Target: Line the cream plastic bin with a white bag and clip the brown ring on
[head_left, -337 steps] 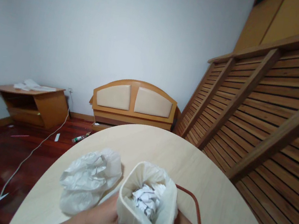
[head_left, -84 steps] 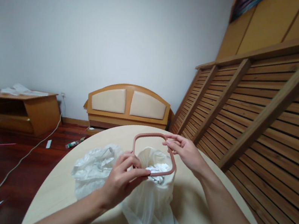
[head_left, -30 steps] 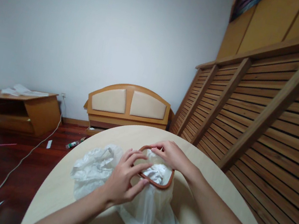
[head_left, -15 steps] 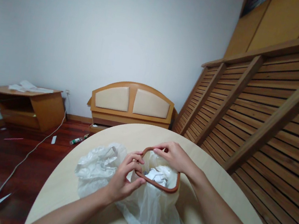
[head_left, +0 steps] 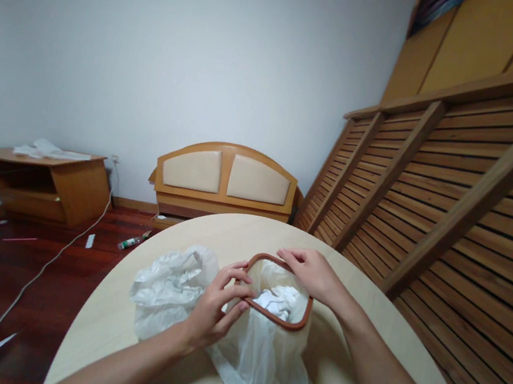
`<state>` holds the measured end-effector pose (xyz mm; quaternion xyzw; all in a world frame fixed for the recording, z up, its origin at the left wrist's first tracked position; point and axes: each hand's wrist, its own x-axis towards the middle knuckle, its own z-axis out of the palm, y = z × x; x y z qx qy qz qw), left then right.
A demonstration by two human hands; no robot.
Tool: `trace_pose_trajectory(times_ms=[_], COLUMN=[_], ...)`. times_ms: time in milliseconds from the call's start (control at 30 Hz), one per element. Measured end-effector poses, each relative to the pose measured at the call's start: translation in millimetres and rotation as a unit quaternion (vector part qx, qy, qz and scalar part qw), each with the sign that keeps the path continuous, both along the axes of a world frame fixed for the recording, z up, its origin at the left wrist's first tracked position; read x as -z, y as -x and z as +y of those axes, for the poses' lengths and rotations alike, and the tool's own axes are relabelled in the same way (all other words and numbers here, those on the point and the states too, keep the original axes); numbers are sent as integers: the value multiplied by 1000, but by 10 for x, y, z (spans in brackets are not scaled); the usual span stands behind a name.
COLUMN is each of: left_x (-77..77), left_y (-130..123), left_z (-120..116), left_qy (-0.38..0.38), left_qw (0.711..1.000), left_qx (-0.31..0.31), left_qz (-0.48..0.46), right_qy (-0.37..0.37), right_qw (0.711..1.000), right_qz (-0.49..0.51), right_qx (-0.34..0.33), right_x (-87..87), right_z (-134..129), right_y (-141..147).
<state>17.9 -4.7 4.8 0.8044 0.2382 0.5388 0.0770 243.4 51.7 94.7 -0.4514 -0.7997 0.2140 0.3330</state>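
Observation:
A small bin lined with a thin white plastic bag [head_left: 264, 364] stands on the round table, its brown rim ring [head_left: 281, 321] lying over the liner. Crumpled white paper [head_left: 275, 301] shows inside. My left hand [head_left: 215, 306] is closed on the left side of the ring, fingers on top and thumb at the near edge. At the far right corner, my right hand [head_left: 314, 274] grips the ring, its thumb hidden. The bag's loose end spreads over the table in front. Left of my left hand sits a crumpled white plastic bag [head_left: 169, 289].
The round pale table [head_left: 89, 334] has its edge all around the bin. Beyond it is a headboard [head_left: 225, 173]. Slatted wooden panels [head_left: 455, 206] lean at the right. On the floor lie a cable [head_left: 44, 271] and a bottle [head_left: 130, 242]; a low cabinet [head_left: 80, 189] stands left.
My right hand has shifted slightly right along the far rim, and the ring has moved a little right. My left hand still grips the left side, its fingers more closed together.

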Motion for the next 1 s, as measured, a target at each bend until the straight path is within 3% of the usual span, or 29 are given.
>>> trace_pose_trajectory(times_ms=[133, 300, 467, 633, 733, 1000], left_x=[5, -16, -58, -94, -103, -136], left_y=[2, -14, -39, -39, -4, 52], left_z=[5, -11, -2, 6, 17, 60], left_qy=[-6, -10, -24, -27, -22, -52], left_qw=[1000, 1000, 999, 996, 995, 989], left_qx=[5, 9, 27, 39, 31, 28], left_qz=[5, 5, 31, 70, 91, 138], right_qy=[-73, -99, -121, -83, -99, -191], right_qw=[993, 979, 981, 985, 984, 973], right_qz=[-59, -147, -133, -141, -134, -67], right_qx=[-69, -102, -75, -53, -69, -115], right_x=[-41, 104, 207, 125, 116, 436], right_z=[-345, -632, -615, -574, -546, -465], right_y=[-66, -130, -195, -200, -170, -258])
